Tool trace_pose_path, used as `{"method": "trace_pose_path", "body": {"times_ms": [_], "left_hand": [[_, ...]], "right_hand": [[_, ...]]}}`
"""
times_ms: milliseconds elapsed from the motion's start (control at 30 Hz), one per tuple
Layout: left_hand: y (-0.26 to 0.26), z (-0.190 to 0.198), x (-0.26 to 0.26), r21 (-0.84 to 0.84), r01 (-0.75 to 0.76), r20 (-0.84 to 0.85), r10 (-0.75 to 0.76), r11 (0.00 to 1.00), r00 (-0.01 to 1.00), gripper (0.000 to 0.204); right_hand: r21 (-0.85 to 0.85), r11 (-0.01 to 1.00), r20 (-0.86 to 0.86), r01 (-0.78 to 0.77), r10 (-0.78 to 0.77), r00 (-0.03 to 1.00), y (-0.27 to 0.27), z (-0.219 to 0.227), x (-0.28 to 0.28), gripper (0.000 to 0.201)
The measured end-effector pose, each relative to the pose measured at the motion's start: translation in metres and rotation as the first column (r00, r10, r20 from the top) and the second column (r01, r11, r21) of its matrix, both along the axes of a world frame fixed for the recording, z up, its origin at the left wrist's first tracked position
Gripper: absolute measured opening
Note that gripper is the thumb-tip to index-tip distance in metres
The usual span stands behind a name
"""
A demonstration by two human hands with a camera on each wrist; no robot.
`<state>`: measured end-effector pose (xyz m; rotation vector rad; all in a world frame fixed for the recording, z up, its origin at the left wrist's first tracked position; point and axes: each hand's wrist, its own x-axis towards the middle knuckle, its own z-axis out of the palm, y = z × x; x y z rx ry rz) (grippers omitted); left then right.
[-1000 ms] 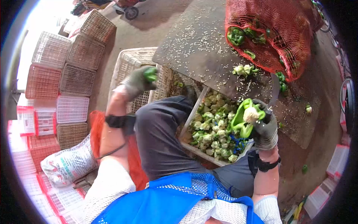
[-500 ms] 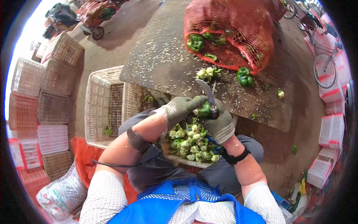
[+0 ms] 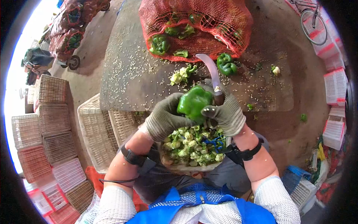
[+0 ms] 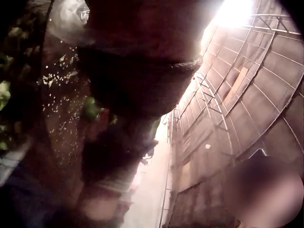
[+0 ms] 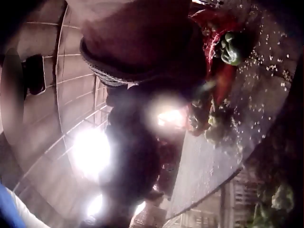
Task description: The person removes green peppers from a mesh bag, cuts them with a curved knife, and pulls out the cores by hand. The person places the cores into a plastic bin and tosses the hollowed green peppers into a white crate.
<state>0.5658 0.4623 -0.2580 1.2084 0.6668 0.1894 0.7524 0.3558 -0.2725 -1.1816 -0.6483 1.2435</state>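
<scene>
Between both gloved hands is a whole green pepper (image 3: 194,103), above a crate of pale cut pepper cores (image 3: 192,146). The left hand (image 3: 164,117) grips the pepper from its left side, fingers curled round it. In the right hand (image 3: 226,112) is the dark handle of a curved knife (image 3: 212,71), its blade pointing up and away; that hand's thumb touches the pepper's right side. Both wrist views are dark; in the left wrist view the left hand (image 4: 137,80) is a dark shape, and what it holds is hidden.
A red mesh sack (image 3: 201,15) of peppers lies open on a seed-strewn board (image 3: 130,82). Near its mouth are a loose pepper (image 3: 226,64) and pale cores (image 3: 181,75). An off-white crate (image 3: 95,136) stands left; stacked crates (image 3: 59,147) line the far left.
The left hand has come from the left crate to the middle, and now holds a whole pepper. The opened pepper seen earlier in the right hand is gone; the head view has shifted.
</scene>
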Motion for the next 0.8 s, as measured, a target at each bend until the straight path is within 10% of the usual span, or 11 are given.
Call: {"method": "trace_pose_path", "body": {"times_ms": [267,533,800], "left_hand": [[-0.004,0.012,0.004,-0.147,0.115,0.098,-0.101,0.982,0.99,0.059],[-0.006,-0.017,0.006,0.18,-0.047,-0.135,0.072,0.983,0.988,0.04],[0.005,-0.007,-0.03,-0.161,0.072,0.029,-0.068,0.984,0.997,0.037]], "right_hand": [[0.035,0.987,-0.461,-0.159,0.157,0.873,-0.003,0.008,-0.002,0.074],[-0.018,0.995,-0.347,-0.1,0.087,0.934,0.013,-0.024,-0.009,0.061],[-0.022,0.991,-0.44,-0.135,0.112,0.891,0.008,-0.01,-0.012,0.071]]}}
